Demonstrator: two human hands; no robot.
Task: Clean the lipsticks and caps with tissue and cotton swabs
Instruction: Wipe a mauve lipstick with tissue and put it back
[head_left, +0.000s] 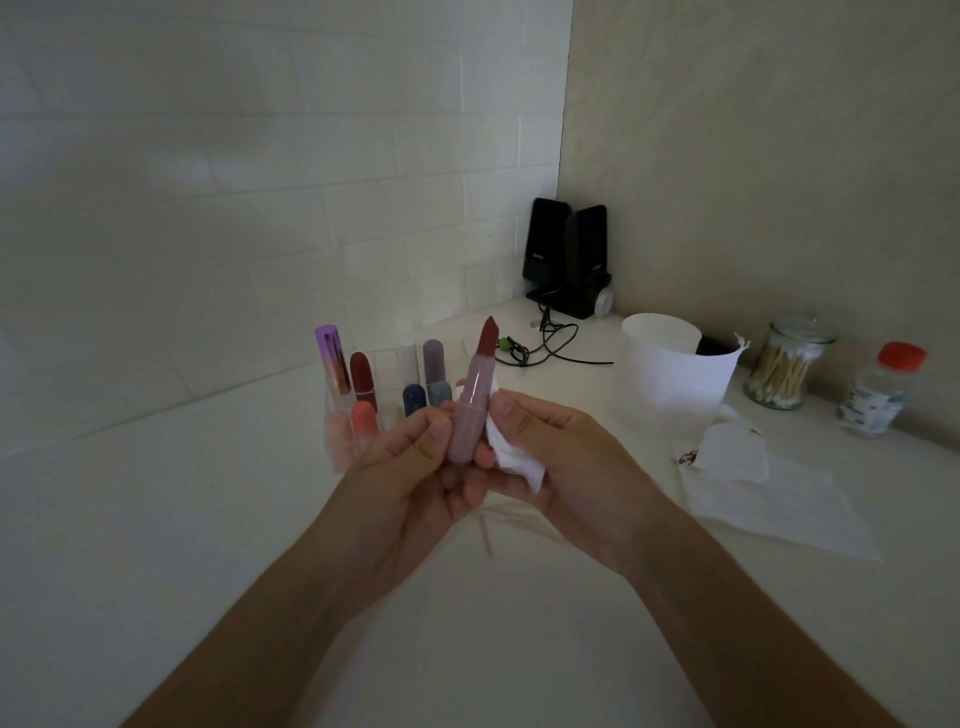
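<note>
L hand curls round uncapped lipstick, upright, bullet out. R hand pinches tissue against tube's right side. Swab sticks on the counter are mostly hidden by both hands.

Lipstick rack left of cup, swab jar right.

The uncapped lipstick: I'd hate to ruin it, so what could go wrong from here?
The dark red bullet is extended and bare; the tissue in the right hand could smear or snap it if wiping rides up. The left hand pinches the lipstick low down, so it might slip into the standing lipsticks behind.
</note>
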